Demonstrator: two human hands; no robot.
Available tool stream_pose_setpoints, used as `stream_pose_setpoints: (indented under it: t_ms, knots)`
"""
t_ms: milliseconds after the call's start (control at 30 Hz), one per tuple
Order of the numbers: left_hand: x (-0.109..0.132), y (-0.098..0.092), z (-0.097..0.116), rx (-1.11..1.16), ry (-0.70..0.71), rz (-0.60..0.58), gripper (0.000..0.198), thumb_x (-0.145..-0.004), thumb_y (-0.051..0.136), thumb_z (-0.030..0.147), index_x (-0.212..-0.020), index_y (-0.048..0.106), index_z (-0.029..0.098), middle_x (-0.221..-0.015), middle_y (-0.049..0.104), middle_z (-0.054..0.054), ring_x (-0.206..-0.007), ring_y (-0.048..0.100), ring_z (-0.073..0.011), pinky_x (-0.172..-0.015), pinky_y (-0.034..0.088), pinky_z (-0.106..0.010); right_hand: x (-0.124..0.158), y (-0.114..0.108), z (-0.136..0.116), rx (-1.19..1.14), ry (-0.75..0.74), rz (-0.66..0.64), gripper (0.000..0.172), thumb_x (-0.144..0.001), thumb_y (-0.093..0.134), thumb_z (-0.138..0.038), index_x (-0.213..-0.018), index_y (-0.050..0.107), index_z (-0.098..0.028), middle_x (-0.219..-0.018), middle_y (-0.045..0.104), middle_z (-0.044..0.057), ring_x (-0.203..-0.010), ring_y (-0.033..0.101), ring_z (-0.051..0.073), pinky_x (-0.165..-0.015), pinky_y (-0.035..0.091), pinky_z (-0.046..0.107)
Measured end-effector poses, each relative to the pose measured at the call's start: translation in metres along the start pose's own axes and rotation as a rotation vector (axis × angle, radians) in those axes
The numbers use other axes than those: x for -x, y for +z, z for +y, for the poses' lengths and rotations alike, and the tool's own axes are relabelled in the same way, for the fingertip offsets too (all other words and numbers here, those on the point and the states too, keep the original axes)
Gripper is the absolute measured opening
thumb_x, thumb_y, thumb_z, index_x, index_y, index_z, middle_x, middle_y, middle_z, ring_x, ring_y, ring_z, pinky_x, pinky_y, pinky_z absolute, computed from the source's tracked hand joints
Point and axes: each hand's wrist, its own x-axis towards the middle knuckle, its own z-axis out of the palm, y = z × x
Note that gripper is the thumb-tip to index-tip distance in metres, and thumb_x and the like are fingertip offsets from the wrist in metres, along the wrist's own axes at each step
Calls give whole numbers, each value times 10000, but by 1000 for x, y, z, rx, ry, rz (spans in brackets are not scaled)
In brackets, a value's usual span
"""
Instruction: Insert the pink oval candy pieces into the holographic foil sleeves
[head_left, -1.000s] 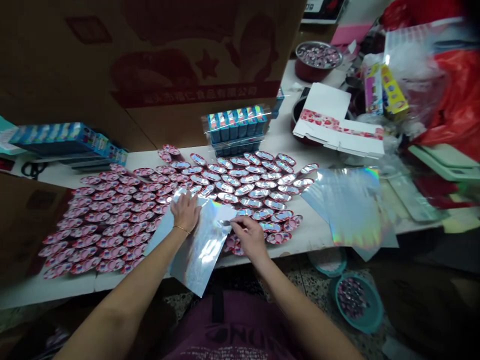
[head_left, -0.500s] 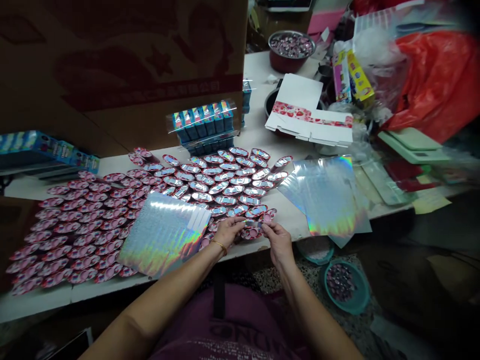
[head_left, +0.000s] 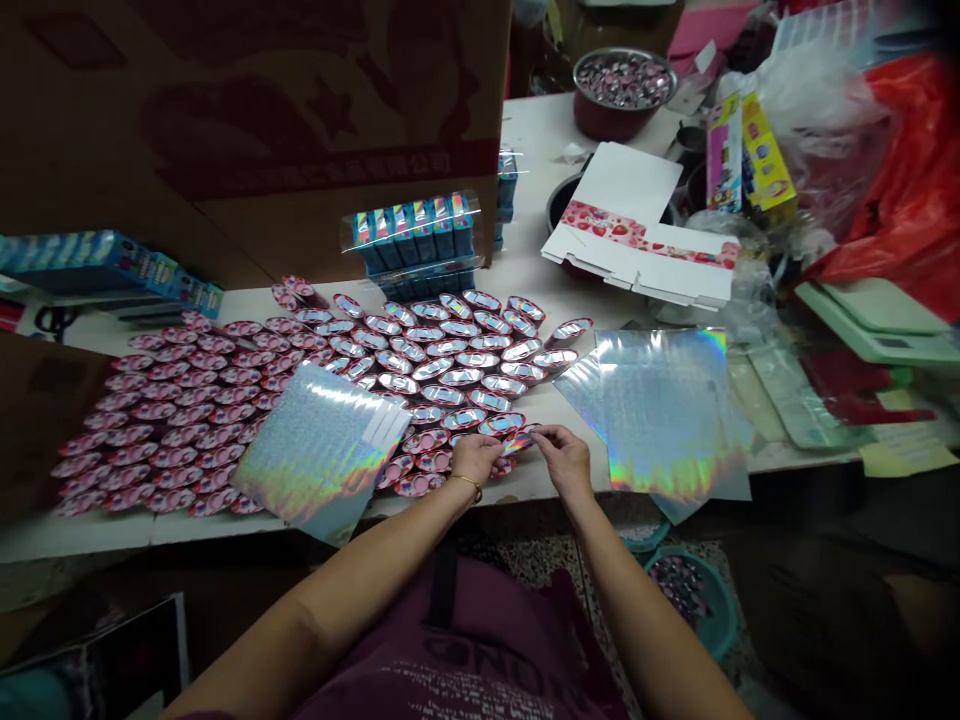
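Observation:
Both hands are at the front edge of a dense group of small oval containers (head_left: pixel 459 377) with red rims. My left hand (head_left: pixel 478 458) is closed, thumb and fingertips together at the left end of a small shiny holographic sticker (head_left: pixel 519 441). At its right end, my right hand (head_left: pixel 564 457) pinches the sticker. It lies over the top of an oval container, mostly hidden by my fingers. Many container tops at right carry silvery stickers; those at left show pink tops (head_left: pixel 175 454). A holographic sticker sheet (head_left: pixel 319 450) rests across the containers left of my left hand.
More holographic sheets (head_left: pixel 664 410) lie to the right. Behind stand a large cardboard carton (head_left: pixel 300 120), blue packs (head_left: pixel 416 235), a white folded box (head_left: pixel 637 190) and a metal bowl (head_left: pixel 622 95) of small pieces. A teal basin (head_left: pixel 720 610) is below the table edge.
The sticker held between my hands has come down onto a container top, tilting up towards the right. My hands have shifted slightly right, and the whole view has moved a little.

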Motion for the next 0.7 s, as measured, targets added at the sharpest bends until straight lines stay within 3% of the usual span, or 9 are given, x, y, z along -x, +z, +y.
stream_pose_setpoints:
  t_ms: [167, 400, 533, 700]
  knots:
    - [-8, 11, -4, -83, 33, 77, 168, -703, 573, 141, -868, 577, 112, -454, 559, 39, -417, 550, -82, -395, 374, -149, -8, -4, 3, 208, -130, -11, 221, -682, 570, -384, -710, 634, -174, -720, 626, 29, -628, 527, 140, -629, 404, 270]
    - [-9, 16, -2, -464, 268, 185, 211, -667, 580, 139, -878, 571, 151, -621, 636, 4, -519, 583, -101, -522, 423, -192, -20, -5, 18, 404, -356, 37, 174, -731, 518, -319, -670, 609, -183, -732, 572, 39, -765, 516, 173, -731, 390, 304]
    - [-7, 18, -3, -649, 355, 222, 211, -675, 579, 170, -886, 584, 163, -636, 641, -7, -610, 590, -125, -602, 423, -212, -23, -3, 20, 429, -349, 26, 160, -723, 517, -298, -668, 612, -183, -729, 564, 38, -756, 511, 171, -738, 391, 303]
    - [-3, 21, -2, -693, 309, 237, 173, -668, 575, 156, -838, 604, 168, -643, 632, -19, -644, 583, -144, -610, 412, -220, -26, -1, 22, 435, -247, 1, 156, -683, 531, -306, -660, 623, -182, -720, 558, 33, -699, 510, 162, -699, 399, 293]
